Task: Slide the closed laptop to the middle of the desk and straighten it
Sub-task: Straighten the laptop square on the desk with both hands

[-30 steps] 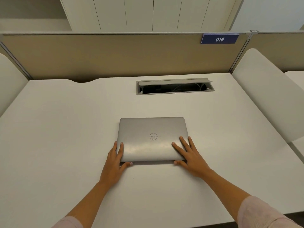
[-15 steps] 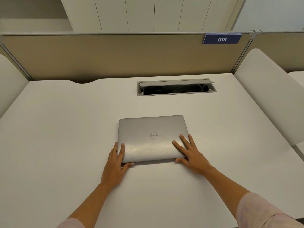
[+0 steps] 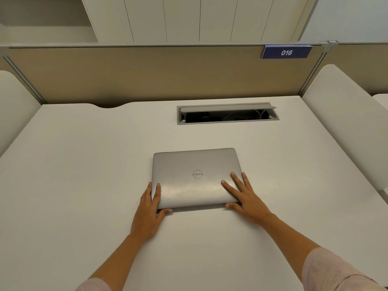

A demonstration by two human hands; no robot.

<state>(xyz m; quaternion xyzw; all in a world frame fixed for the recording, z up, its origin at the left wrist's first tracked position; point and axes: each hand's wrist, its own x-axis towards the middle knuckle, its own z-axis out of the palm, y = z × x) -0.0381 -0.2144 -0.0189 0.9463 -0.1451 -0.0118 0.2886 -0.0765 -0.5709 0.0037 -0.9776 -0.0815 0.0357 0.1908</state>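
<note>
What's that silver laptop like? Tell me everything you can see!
The laptop is silver-grey and looks like metal, with rounded corners and a round logo in the middle of its lid. It is closed and lies flat on the white desk, near its middle. The left hand lays straight fingers on its near left corner, thumb at the near edge. The right hand spreads flat fingers on its near right corner.

Closed laptop [image 3: 195, 177] lies flat on the desk [image 3: 84, 164], the left hand [image 3: 148, 215] at its near-left corner, the right hand's [image 3: 246, 199] straight fingers on its lid.
</note>
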